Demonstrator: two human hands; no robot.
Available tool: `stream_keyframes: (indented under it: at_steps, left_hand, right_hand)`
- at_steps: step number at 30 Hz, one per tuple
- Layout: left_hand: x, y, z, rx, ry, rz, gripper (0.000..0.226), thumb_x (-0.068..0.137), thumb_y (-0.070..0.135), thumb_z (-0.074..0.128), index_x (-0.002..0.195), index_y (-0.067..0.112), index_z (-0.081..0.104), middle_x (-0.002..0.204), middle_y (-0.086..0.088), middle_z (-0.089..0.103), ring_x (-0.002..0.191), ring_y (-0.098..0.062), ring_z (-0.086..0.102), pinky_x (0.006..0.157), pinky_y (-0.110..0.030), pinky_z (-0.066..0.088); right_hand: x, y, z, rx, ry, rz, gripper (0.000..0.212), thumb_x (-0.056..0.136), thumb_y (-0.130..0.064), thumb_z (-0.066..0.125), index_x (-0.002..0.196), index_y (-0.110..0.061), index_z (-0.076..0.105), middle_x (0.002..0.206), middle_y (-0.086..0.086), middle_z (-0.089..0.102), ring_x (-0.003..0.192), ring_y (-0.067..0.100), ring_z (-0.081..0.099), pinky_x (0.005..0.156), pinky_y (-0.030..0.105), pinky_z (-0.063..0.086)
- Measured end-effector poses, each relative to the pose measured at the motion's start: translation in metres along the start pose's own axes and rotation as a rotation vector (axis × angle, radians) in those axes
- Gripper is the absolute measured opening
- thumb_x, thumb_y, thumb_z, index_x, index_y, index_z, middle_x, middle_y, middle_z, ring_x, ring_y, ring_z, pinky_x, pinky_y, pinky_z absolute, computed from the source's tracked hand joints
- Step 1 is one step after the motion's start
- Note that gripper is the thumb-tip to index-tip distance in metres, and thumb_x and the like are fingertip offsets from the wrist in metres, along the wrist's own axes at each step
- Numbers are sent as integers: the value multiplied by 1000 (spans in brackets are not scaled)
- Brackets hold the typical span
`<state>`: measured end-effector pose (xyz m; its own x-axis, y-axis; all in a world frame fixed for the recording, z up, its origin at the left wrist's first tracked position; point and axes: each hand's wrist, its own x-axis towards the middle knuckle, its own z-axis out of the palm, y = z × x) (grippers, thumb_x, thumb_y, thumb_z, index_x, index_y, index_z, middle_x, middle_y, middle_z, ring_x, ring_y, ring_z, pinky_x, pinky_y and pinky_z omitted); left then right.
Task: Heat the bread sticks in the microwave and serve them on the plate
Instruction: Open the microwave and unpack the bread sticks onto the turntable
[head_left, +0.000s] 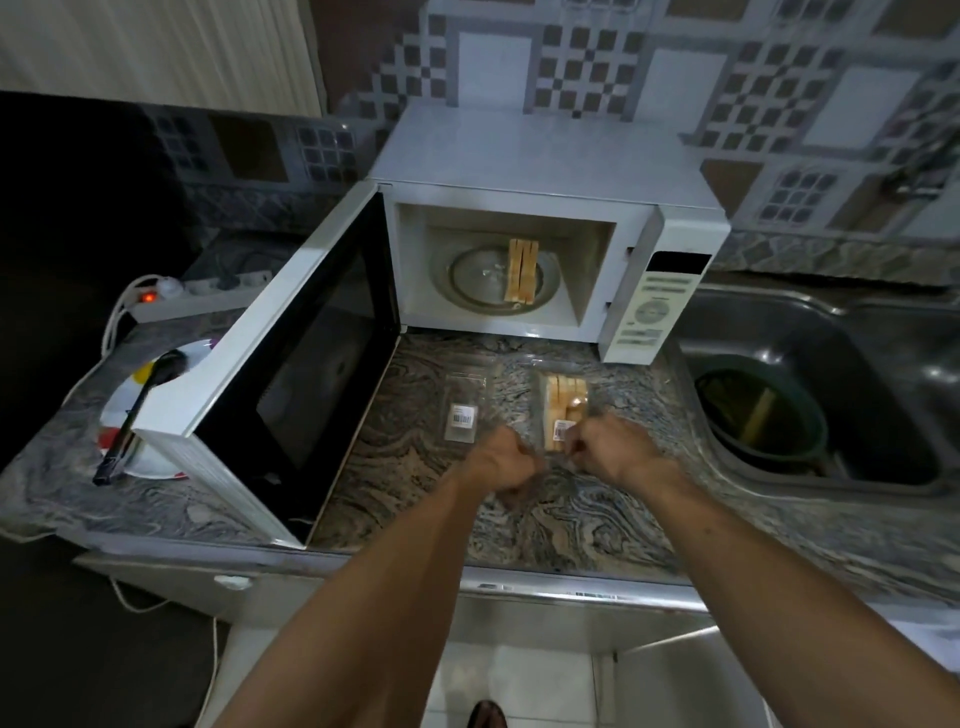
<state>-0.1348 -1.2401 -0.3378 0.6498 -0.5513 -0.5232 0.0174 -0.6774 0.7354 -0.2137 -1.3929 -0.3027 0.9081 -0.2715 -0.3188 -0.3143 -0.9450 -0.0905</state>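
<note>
A white microwave (545, 156) stands at the back of the counter with its door (291, 364) swung wide open to the left. Three bread sticks (521, 270) lie on its glass turntable (467, 275). In front of it lies a clear plastic packet of bread sticks (563, 402). My left hand (501, 460) and my right hand (605, 444) both pinch the near end of that packet. An empty clear wrapper (462, 410) lies to its left. A white plate (135, 395) with coloured spots sits far left, partly hidden by the door.
Black tongs (137, 415) rest on the plate. A power strip (197, 296) with a lit red switch sits behind it. A steel sink (841, 374) with a green bowl (763, 410) is at the right. Marble-patterned counter (571, 519) stretches in front.
</note>
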Motion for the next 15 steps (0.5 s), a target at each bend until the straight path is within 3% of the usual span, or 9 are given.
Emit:
stream_keyframes:
  at_steps: [3,6,9,12,15]
  left_hand:
    - [5,-5,14,-208,-16,-80,16,86,16,75,85,3,66,85,-18,73,69,-28,71,69,-45,62]
    - [3,-13,17,-364,9,-79,15,80,8,79,81,0,66,83,-20,70,59,-22,67,63,-38,62]
    - [-2,-24,18,-392,22,-10,18,79,5,79,87,-7,68,78,-21,69,52,-18,66,56,-31,61]
    - [-4,-33,20,-326,71,63,24,78,11,81,89,-7,70,77,-20,72,63,-28,71,67,-42,62]
    - [-4,-34,22,-242,99,92,30,74,21,85,87,-2,72,73,-14,74,68,-30,73,67,-43,62]
  right_hand:
    - [0,4,7,89,0,-53,6,85,-33,74,89,-36,74,97,-7,70,95,17,65,86,28,51]
    - [1,6,15,119,-10,-99,5,86,-32,72,90,-35,75,92,-9,72,91,16,65,83,29,52]
    - [3,7,21,132,-21,-117,6,87,-35,70,91,-37,74,95,-8,72,93,18,64,85,31,50]
    - [4,5,20,93,-55,-147,5,88,-37,69,92,-39,71,103,-8,70,97,17,61,83,28,44]
    - [6,7,17,148,-101,-152,5,87,-33,70,87,-38,68,100,-10,67,95,14,60,80,27,41]
